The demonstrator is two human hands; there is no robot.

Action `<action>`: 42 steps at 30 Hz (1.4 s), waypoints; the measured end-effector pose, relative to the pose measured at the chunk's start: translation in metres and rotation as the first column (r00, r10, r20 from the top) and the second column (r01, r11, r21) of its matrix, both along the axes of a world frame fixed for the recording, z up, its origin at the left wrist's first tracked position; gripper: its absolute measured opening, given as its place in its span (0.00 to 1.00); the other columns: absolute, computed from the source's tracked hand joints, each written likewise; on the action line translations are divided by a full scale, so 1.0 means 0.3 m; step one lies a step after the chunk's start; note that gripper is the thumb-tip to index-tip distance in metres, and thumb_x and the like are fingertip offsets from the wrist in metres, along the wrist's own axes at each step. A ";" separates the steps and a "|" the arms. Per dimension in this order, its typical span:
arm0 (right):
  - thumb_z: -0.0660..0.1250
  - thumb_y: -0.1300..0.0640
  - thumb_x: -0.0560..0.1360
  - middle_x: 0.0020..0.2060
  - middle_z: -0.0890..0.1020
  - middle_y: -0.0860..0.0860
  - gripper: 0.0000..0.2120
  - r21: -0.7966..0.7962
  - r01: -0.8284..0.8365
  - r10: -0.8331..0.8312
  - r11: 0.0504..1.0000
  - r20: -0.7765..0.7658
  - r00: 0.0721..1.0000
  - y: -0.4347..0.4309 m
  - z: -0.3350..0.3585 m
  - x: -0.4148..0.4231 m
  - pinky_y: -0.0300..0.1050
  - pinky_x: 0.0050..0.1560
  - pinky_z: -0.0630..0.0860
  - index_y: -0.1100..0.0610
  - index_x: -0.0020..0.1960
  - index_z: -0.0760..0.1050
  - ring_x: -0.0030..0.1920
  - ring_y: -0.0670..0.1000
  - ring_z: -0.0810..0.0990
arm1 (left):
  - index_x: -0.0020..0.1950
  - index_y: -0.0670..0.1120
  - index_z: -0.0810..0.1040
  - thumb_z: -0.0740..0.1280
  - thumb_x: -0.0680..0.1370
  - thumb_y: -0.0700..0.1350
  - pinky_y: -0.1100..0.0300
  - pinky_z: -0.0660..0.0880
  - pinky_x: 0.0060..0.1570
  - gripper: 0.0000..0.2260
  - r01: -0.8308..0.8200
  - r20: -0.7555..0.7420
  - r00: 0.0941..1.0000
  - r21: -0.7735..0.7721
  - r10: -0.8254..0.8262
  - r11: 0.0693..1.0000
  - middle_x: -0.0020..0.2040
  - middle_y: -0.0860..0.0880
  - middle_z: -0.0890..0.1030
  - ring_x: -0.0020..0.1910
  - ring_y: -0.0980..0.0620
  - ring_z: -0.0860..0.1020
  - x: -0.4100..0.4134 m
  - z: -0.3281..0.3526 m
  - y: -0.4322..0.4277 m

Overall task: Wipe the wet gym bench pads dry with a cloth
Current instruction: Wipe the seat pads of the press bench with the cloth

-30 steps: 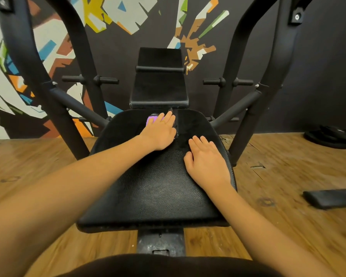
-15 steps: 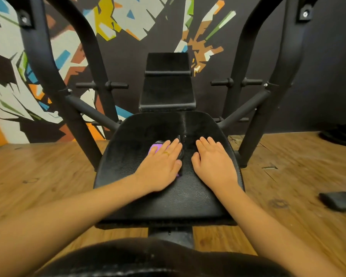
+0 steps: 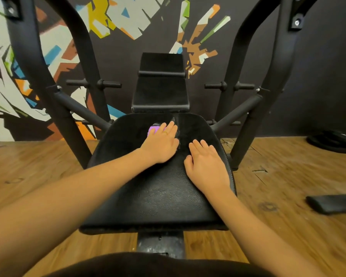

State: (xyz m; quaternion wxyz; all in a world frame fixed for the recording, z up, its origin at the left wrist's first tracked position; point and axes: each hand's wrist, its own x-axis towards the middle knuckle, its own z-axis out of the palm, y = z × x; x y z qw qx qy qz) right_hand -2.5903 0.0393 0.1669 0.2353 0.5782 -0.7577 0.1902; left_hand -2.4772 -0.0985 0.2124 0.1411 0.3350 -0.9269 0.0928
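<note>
A black padded seat fills the middle of the view, with a narrower black back pad standing beyond it. My left hand lies flat with straight fingers on the far part of the seat, pressing a purple and dark cloth whose edge shows past the fingertips. My right hand rests flat on the seat's right side, fingers straight, holding nothing. Most of the cloth is hidden under the left hand.
Black steel frame uprights rise on the left and right of the bench, with plate pegs between. Weight plates lie on the wooden floor at the far right. A dark flat foot lies nearer right.
My left hand has slid the cloth away from me, back toward the far edge of the seat. My right hand has stayed flat on the right side.
</note>
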 end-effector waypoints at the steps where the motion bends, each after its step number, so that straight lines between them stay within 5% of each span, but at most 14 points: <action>1: 0.48 0.50 0.79 0.68 0.77 0.57 0.28 0.001 0.001 -0.001 1.000 0.005 1.000 0.002 0.001 0.001 0.56 0.71 0.69 0.61 0.70 0.74 0.71 0.57 0.72 | 0.81 0.42 0.56 0.52 0.85 0.51 0.42 0.58 0.75 0.26 0.016 -0.002 1.000 0.007 -0.016 1.000 0.83 0.44 0.53 0.80 0.43 0.53 0.029 -0.021 0.042; 8: 0.48 0.50 0.79 0.68 0.77 0.56 0.28 -0.010 -0.004 0.004 1.000 0.020 1.000 0.003 -0.004 0.002 0.56 0.71 0.69 0.61 0.70 0.74 0.71 0.57 0.72 | 0.82 0.45 0.53 0.33 0.76 0.59 0.46 0.52 0.77 0.38 0.062 0.041 0.997 0.002 -0.062 0.998 0.83 0.47 0.50 0.82 0.46 0.49 0.178 -0.113 0.225; 14: 0.50 0.51 0.80 0.67 0.77 0.56 0.25 -0.014 -0.010 0.010 1.000 0.008 1.000 -0.010 -0.014 -0.008 0.55 0.70 0.68 0.61 0.69 0.74 0.69 0.57 0.72 | 0.79 0.40 0.60 0.53 0.85 0.51 0.41 0.56 0.76 0.25 0.083 0.118 0.990 -0.030 -0.079 0.996 0.83 0.43 0.49 0.81 0.42 0.50 0.018 -0.032 0.038; 18: 0.54 0.51 0.81 0.70 0.75 0.57 0.23 -0.013 -0.017 0.017 1.000 0.013 1.000 -0.007 -0.012 -0.012 0.55 0.74 0.66 0.60 0.72 0.72 0.73 0.57 0.70 | 0.75 0.38 0.67 0.53 0.85 0.51 0.39 0.59 0.73 0.23 0.055 0.121 0.992 -0.066 -0.047 0.996 0.83 0.42 0.52 0.80 0.41 0.53 -0.136 0.060 -0.116; 27: 0.47 0.49 0.80 0.69 0.76 0.55 0.28 -0.028 -0.020 0.020 0.999 0.016 1.000 -0.001 -0.009 -0.004 0.54 0.72 0.68 0.60 0.70 0.74 0.72 0.56 0.71 | 0.81 0.41 0.58 0.52 0.86 0.51 0.42 0.58 0.76 0.25 -0.039 -0.045 0.998 0.005 0.040 0.999 0.83 0.43 0.53 0.80 0.44 0.55 -0.074 0.095 -0.203; 31: 0.51 0.51 0.81 0.69 0.76 0.55 0.24 -0.023 -0.020 0.021 1.000 0.028 0.999 0.006 -0.005 -0.003 0.54 0.74 0.66 0.59 0.71 0.73 0.72 0.56 0.70 | 0.82 0.41 0.55 0.52 0.86 0.49 0.43 0.57 0.77 0.25 -0.070 -0.045 0.997 0.008 0.070 0.998 0.83 0.43 0.53 0.81 0.43 0.55 0.027 0.089 -0.214; 36: 0.53 0.51 0.82 0.71 0.74 0.55 0.23 -0.001 -0.021 0.021 1.000 0.037 0.999 0.005 -0.005 -0.002 0.54 0.76 0.64 0.59 0.73 0.71 0.74 0.55 0.68 | 0.83 0.48 0.48 0.51 0.87 0.51 0.49 0.45 0.78 0.26 0.051 0.068 0.996 0.148 -0.062 0.988 0.83 0.50 0.46 0.82 0.50 0.45 -0.023 0.161 -0.222; 42: 0.49 0.51 0.80 0.68 0.76 0.56 0.26 -0.017 -0.013 0.013 1.000 0.046 0.999 0.003 -0.009 0.001 0.55 0.73 0.67 0.60 0.70 0.73 0.72 0.57 0.70 | 0.83 0.47 0.46 0.50 0.87 0.51 0.50 0.45 0.79 0.26 0.131 0.094 0.985 0.123 -0.143 0.984 0.83 0.49 0.45 0.82 0.49 0.44 -0.201 0.165 -0.163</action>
